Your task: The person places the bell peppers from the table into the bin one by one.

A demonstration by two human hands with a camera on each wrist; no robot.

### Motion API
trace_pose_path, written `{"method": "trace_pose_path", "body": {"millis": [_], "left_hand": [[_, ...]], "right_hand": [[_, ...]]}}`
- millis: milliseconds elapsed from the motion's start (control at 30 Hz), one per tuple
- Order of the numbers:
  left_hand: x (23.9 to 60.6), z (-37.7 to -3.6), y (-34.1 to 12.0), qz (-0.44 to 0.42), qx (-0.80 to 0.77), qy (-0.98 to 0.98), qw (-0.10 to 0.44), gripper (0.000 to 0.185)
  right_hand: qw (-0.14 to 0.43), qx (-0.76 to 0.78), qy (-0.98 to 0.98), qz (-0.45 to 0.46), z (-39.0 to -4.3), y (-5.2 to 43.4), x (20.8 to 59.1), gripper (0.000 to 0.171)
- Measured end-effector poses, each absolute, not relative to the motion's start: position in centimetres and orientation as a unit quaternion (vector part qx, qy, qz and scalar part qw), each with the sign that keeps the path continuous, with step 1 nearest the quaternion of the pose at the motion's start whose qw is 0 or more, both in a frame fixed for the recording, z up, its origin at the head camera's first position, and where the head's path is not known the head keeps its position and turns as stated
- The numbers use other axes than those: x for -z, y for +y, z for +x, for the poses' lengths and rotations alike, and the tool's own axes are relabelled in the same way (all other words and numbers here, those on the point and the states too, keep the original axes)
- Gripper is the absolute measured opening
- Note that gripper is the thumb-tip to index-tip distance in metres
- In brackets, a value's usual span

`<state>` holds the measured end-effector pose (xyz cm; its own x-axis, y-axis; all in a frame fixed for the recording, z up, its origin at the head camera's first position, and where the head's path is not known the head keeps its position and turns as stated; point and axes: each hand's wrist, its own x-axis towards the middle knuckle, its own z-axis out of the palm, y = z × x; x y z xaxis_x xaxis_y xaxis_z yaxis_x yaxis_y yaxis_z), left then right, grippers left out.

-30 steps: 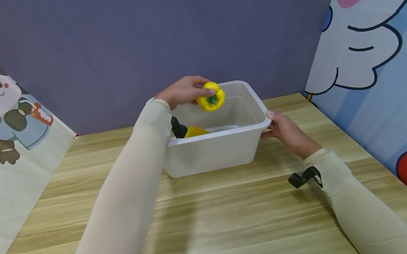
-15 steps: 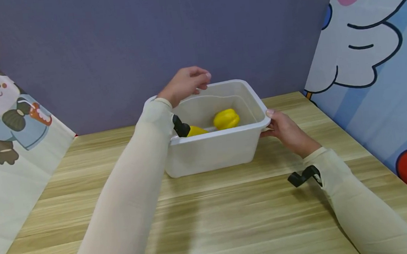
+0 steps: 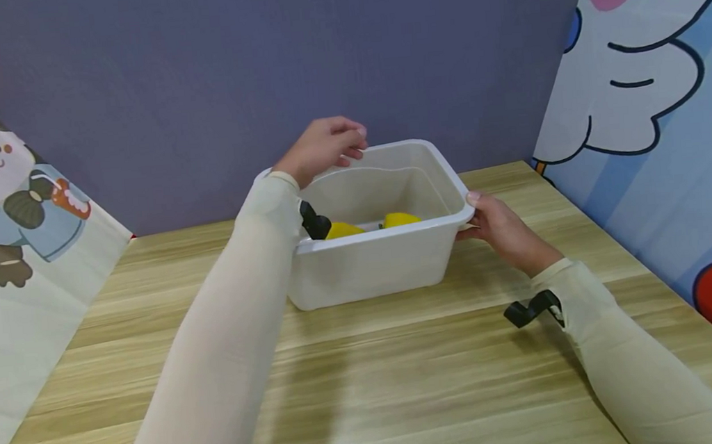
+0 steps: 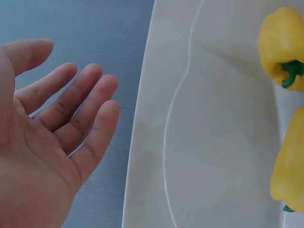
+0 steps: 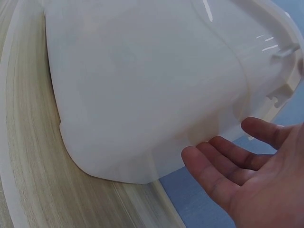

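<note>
A white plastic bin (image 3: 372, 268) stands on the table with two yellow bell peppers inside. Its front wall hides most of the left pepper (image 3: 344, 230) and the right pepper (image 3: 401, 219) in the head view. In the left wrist view, the green stem of the upper pepper (image 4: 280, 40) shows; the lower pepper (image 4: 289, 166) is cut by the frame edge. My left hand (image 3: 324, 148) hovers over the bin's back rim, its relaxed fingers holding nothing. My right hand (image 3: 509, 234) holds the bin's front right corner, thumb at the rim and fingers under it against the outer wall.
The wood-grain table (image 3: 406, 378) reaches back to a dark wall (image 3: 255, 62) close behind the bin. Panels printed with cartoon figures flank it on both sides. A black clip-like mount (image 3: 532, 308) sits on the right wrist.
My left hand has let go of a yellow bell pepper, which has dropped into the bin and settled low at the right. The right hand stays on the bin's corner.
</note>
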<state>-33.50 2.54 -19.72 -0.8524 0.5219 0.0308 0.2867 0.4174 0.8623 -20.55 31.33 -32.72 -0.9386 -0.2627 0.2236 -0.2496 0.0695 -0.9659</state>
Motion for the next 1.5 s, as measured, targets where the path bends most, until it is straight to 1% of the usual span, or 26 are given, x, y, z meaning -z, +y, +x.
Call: {"method": "trace_pose_path", "body": {"millis": [600, 800, 1033, 1300, 1500], "left_hand": [[17.5, -32.6, -1.3, 0.211, -0.504, 0.831, 0.107, 0.037], [16.9, -32.3, -2.8, 0.209, -0.517, 0.824, 0.101, 0.035], [16.3, -31.8, -4.3, 0.208, -0.513, 0.827, 0.094, 0.037], [15.6, -31.2, -5.5, 0.196, -0.520, 0.827, 0.088, 0.037], [15.1, -30.9, -6.2, 0.201, -0.519, 0.827, 0.082, 0.038]], "right_hand": [[0.004, 0.663, 0.725, -0.188, -20.6, 31.5, 32.9, 0.061], [0.004, 0.666, 0.721, -0.191, -20.7, 31.5, 33.0, 0.061], [0.003, 0.665, 0.721, -0.193, -20.6, 31.5, 32.9, 0.060], [0.005, 0.670, 0.715, -0.198, -20.6, 31.6, 32.8, 0.056], [0.006, 0.671, 0.713, -0.202, -20.6, 31.6, 32.8, 0.057]]}}
